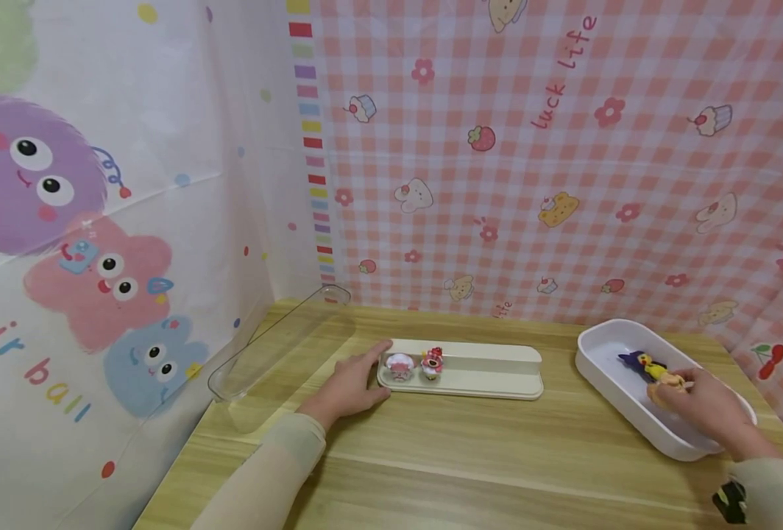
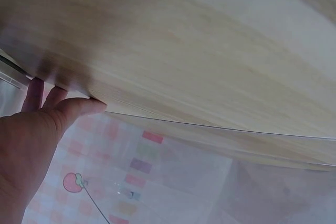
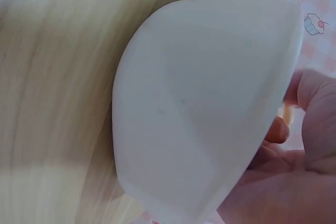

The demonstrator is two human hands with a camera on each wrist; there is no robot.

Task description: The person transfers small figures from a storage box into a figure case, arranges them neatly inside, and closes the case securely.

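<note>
Wood-grain table (image 1: 471, 471) | pink gingham backdrop (image 1: 564, 147) | cartoon-monster sheet (image 1: 100, 221)

Wood-grain table (image 1: 471, 471) — smooth white plastic tub (image 1: 603, 390).

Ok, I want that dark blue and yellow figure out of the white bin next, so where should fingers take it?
From above, I'd guess. The dark blue and yellow figure lies low inside the white bin, whose walls block the sides. Pinch across its narrow middle with thumb and forefinger. The right hand, already at a pale yellow toy beside it, is nearest.
</note>
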